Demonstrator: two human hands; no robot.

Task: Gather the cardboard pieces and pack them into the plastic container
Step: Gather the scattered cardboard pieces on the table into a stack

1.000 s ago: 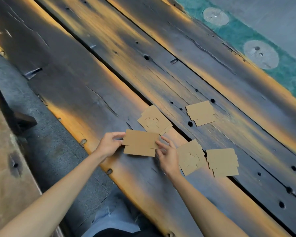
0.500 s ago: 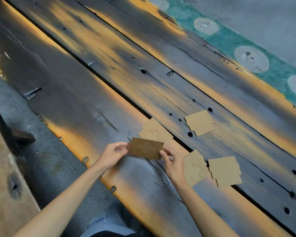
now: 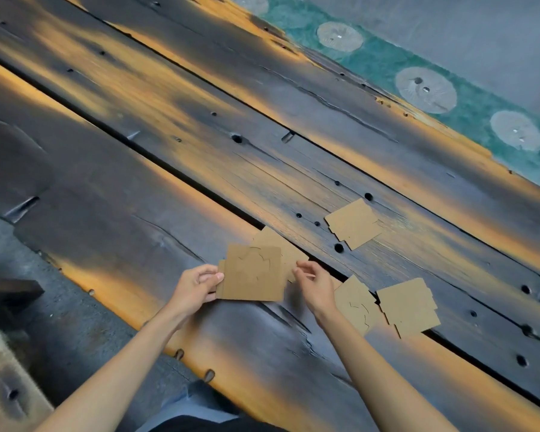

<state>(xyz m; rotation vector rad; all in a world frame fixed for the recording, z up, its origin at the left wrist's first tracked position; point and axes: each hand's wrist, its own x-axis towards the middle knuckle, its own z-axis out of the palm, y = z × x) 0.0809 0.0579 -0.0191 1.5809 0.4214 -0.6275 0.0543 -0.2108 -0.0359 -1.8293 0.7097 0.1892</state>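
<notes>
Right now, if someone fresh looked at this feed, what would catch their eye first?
Probably the two bare hands at lower centre: the left hand pinches a tan cardboard piece by its edge, and the right hand meets its other side. Next, the loose cardboard pieces lying to the right on the dark, orange-streaked wooden planks. No plastic container is in view.

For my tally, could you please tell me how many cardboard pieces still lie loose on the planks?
4: behind the held piece, far one, beside the right hand, rightmost. Stacks may hide more.
</notes>
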